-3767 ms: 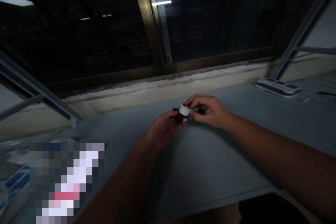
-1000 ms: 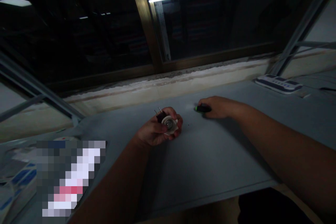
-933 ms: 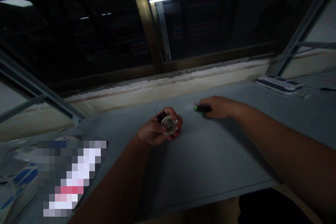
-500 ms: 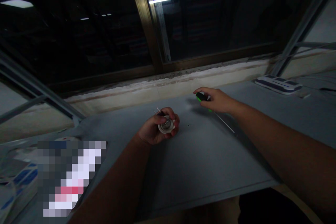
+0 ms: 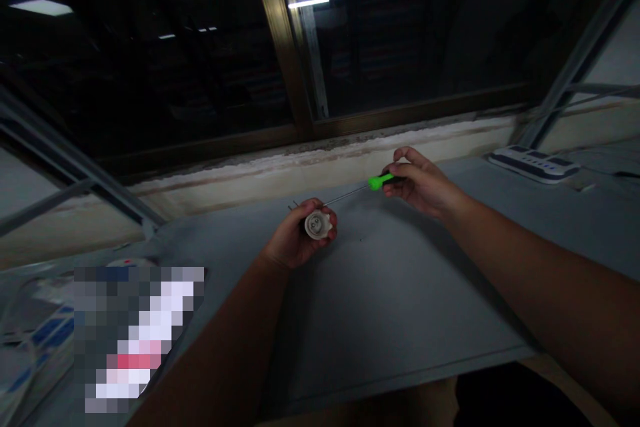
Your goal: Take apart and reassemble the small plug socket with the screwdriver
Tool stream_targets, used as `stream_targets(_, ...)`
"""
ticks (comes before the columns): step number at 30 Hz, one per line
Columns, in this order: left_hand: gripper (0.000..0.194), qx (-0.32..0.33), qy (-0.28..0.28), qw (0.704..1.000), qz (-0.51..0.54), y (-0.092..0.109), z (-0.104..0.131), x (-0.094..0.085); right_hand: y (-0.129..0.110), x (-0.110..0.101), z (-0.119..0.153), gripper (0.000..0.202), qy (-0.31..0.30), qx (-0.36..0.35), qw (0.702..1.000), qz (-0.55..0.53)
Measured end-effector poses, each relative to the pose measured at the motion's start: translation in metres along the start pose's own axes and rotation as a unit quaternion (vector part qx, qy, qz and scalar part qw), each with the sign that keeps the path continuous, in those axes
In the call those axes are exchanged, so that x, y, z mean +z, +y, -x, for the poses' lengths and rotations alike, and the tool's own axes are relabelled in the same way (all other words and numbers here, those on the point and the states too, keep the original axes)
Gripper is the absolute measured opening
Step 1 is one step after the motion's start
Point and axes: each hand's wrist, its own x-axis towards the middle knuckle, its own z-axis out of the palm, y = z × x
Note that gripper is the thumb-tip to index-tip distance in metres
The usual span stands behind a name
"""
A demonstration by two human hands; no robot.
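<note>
Where desk (image 5: 400,293) open (edge (image 5: 250,206) beyond), left fingers (image 5: 333,219) around socket (image 5: 316,225), right fingers (image 5: 403,170) around screwdriver (image 5: 380,181)

Screwdriver (image 5: 381,181) — green-black, tilted; white round socket (image 5: 317,224) — open side showing

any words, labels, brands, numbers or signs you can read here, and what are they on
No readable text anywhere.
Screwdriver: no lettering I can make out.
White socket: none I can make out.
Power strip, far right: marks too small to read.
Blue-and-white thing, lower left: too blurred.
Pixelated patch: any text there is hidden.
</note>
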Motion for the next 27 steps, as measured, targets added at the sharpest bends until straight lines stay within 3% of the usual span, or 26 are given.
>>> stream_targets(7,0.019,0.003,0.061,0.998,-0.031,-0.003,-0.007,-0.017,0.003,0.001,0.002,0.034,-0.030,-0.092,0.994,0.052)
stream_targets(18,0.018,-0.002,0.112,0.992,-0.059,-0.005,-0.013,-0.023,-0.002,0.004,0.007,0.023,-0.002,-0.239,0.939,0.248)
stream_targets(27,0.018,-0.016,0.144,0.987,-0.071,-0.007,-0.015,-0.024,0.004,0.006,0.007,0.020,-0.013,-0.270,0.921,0.281)
